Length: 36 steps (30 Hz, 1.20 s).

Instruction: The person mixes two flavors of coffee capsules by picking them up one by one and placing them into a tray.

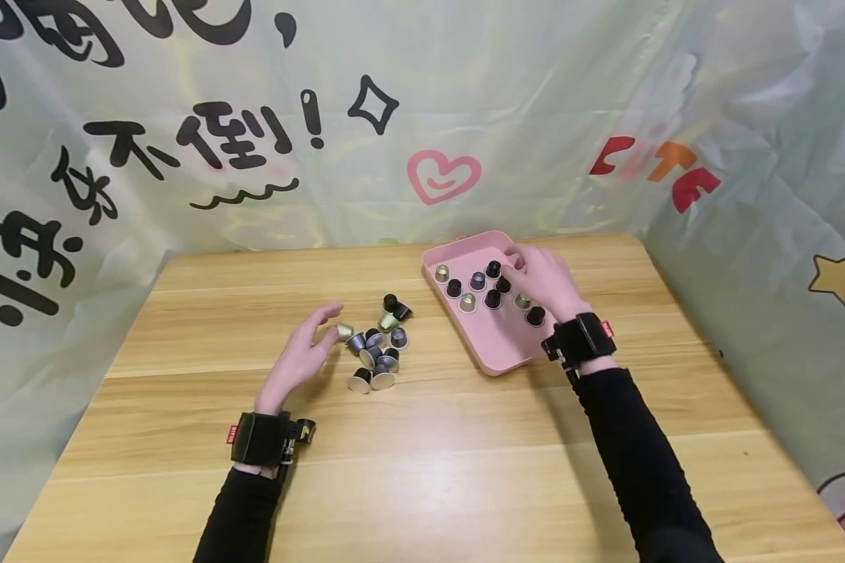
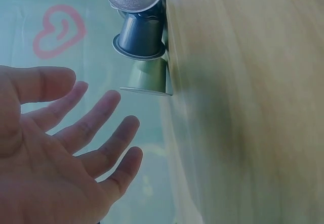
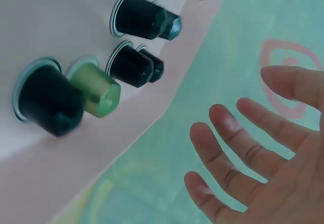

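Note:
Over the pink tray (image 1: 496,353) hovers my right hand (image 1: 544,275), fingers spread with nothing held, as the right wrist view confirms. Several coffee capsules stand upside down in the tray, among them a black capsule (image 3: 50,100) and a green capsule (image 3: 96,87). My left hand (image 1: 299,361) is at the left side of a loose pile of capsules, its fingers relaxed and apart. Nearest to it are a pale green capsule (image 2: 148,76) and a dark blue capsule (image 2: 139,36). In the left wrist view the palm holds nothing, and a gap separates the fingers from the capsules.
The pile has dark, blue and green capsules, some tipped over, such as a black capsule (image 1: 359,380) at its front. A printed curtain (image 1: 535,102) hangs behind and beside the wooden table (image 1: 422,485). Each wrist wears a black strap with a camera.

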Each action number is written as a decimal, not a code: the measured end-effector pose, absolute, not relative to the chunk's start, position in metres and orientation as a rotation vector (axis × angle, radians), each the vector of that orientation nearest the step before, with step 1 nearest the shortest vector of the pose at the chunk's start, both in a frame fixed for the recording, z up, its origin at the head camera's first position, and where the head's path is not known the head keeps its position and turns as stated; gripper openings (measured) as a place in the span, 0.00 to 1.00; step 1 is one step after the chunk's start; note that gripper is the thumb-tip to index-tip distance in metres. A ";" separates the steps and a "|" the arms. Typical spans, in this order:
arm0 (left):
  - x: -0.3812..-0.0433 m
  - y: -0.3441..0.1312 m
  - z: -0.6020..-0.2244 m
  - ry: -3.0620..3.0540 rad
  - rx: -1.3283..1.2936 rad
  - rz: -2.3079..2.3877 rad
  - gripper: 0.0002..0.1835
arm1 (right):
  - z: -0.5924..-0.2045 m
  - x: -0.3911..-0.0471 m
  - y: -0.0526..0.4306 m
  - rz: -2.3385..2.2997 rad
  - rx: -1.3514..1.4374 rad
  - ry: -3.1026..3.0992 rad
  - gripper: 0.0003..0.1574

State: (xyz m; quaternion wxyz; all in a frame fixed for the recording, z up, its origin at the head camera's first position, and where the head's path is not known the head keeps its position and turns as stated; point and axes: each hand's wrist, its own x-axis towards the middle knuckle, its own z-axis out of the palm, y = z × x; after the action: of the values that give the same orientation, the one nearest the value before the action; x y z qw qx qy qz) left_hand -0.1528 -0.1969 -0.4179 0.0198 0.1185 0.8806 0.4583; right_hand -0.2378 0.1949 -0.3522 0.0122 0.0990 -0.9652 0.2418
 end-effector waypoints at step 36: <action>-0.148 -0.193 -0.420 2.767 0.400 1.096 0.29 | -0.397 -0.170 0.210 1.147 0.307 -2.676 0.23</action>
State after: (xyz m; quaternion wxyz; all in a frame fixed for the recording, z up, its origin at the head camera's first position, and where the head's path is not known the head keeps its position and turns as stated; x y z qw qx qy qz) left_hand -0.1480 -0.1927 -0.4198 0.0695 0.1328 0.9193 0.3640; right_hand -0.1698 0.2104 -0.3973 0.1066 0.1043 -0.9088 0.3896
